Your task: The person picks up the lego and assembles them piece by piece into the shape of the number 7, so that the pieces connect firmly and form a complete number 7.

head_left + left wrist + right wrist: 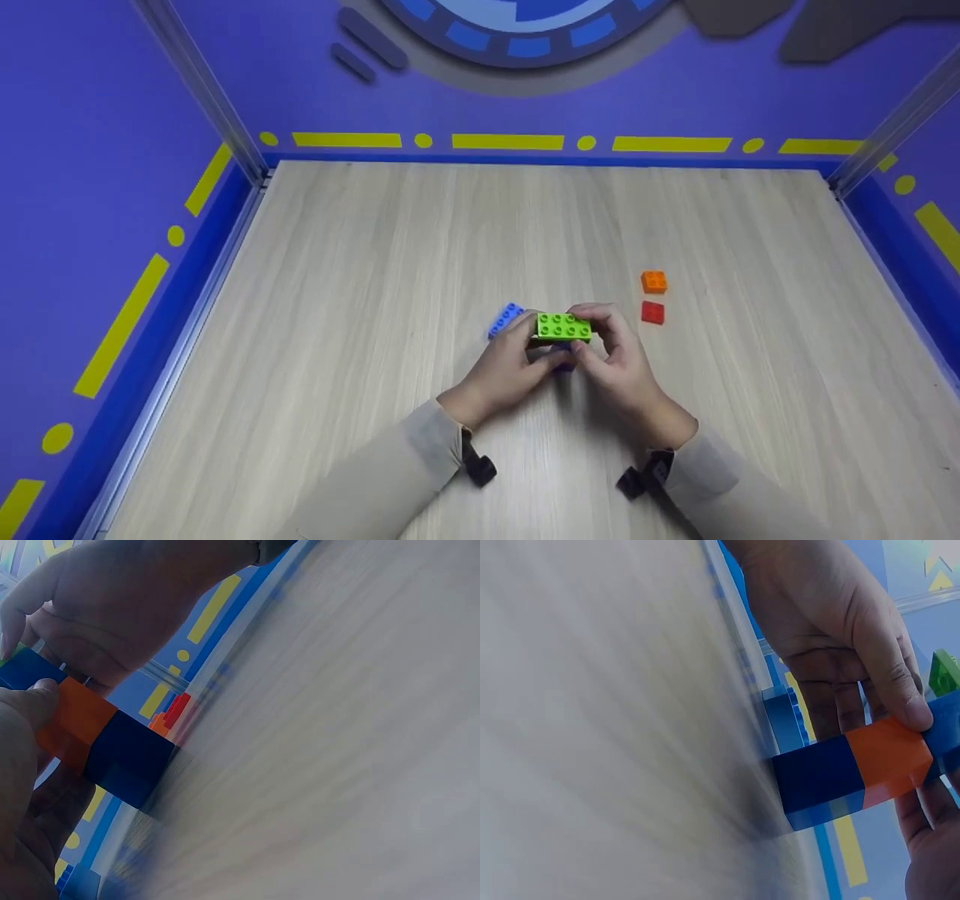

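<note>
Stack (866, 765) stands upright between both hands, at or just above the table (375, 247), left grip (508, 367) curled round its orange brick (79, 720), right grip (624, 364) pinching the crosswise green brick (564, 328) topmost.

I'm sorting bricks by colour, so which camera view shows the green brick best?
The head view: it shows most of the green brick's studded top, facing the camera. The right wrist view shows only part of it, cut off at the right edge; the left wrist view, just a sliver near the left edge.
</note>
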Available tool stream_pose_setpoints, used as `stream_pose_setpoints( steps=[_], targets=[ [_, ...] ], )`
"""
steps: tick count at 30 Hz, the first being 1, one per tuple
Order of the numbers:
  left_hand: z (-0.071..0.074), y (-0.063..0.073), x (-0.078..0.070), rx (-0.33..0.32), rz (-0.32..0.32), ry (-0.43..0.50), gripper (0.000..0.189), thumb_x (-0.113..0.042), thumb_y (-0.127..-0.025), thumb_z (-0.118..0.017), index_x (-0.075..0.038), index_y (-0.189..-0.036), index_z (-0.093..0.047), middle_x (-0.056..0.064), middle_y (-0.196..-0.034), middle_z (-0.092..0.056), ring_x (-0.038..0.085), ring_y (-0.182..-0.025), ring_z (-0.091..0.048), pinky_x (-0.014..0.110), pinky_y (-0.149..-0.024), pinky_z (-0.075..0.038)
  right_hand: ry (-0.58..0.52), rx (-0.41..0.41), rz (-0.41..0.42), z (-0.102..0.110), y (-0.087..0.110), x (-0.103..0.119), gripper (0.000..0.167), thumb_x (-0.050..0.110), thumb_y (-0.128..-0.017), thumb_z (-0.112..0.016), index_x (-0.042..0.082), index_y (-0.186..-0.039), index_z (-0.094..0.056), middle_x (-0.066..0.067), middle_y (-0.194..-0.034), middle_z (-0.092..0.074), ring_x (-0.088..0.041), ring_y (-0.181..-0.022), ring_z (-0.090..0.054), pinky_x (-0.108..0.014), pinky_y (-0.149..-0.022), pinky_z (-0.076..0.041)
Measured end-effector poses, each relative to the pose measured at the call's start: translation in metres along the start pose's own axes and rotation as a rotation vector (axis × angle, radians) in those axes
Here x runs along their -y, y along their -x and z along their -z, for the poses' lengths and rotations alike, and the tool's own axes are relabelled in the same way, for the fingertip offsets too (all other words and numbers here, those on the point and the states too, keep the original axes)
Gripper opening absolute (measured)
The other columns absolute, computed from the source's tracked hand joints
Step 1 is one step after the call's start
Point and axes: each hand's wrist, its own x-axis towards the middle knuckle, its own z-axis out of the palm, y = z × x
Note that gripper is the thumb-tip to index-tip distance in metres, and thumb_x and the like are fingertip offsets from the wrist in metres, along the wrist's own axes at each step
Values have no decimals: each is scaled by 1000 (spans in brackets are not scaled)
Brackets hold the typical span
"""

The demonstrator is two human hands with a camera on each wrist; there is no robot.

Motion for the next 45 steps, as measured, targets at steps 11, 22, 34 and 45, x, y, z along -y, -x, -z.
stream_pose_setpoints(
  steps=[11, 22, 34, 45],
  targets=[
    [-1, -11, -1, 20, 9, 84, 44, -18, -105, -84, -3, -142, -64, 10, -141, -69, 22, -136, -70, 28, -119, -60, 45, 81, -65, 20, -3, 0, 53, -20, -92, -77, -8, -141, -62, 0, -138, -69, -6, -125, -69, -15, -114, -54],
    [-13, -18, -12, 121, 11, 119, 42, 2, -101, -66, 0, -143, -66, 15, -142, -70, 21, -134, -69, 26, -120, -58, 25, 128, 75, 50, 11, 2, 56, -30, -85, -77, -13, -137, -64, 6, -136, -72, -4, -124, -72, -15, -112, -59],
    [-29, -77, -12, 106, 188, 36, 24, -6, -113, -61, -8, -134, -75, 8, -130, -78, 14, -115, -73, 25, -102, -60, -18, 102, 65, 56, 25, -4, 56, -33, -82, -76, -17, -133, -62, 10, -135, -72, -4, -124, -71, -17, -110, -60],
    [-57, -116, -20, 223, 255, -104, 32, -13, -114, -67, -13, -144, -75, 4, -146, -77, 19, -140, -70, 32, -122, -58, -81, 66, 109, 44, 34, -6, 59, -36, -78, -76, -19, -133, -62, 7, -140, -71, -3, -128, -69, -16, -113, -58]
  ],
)
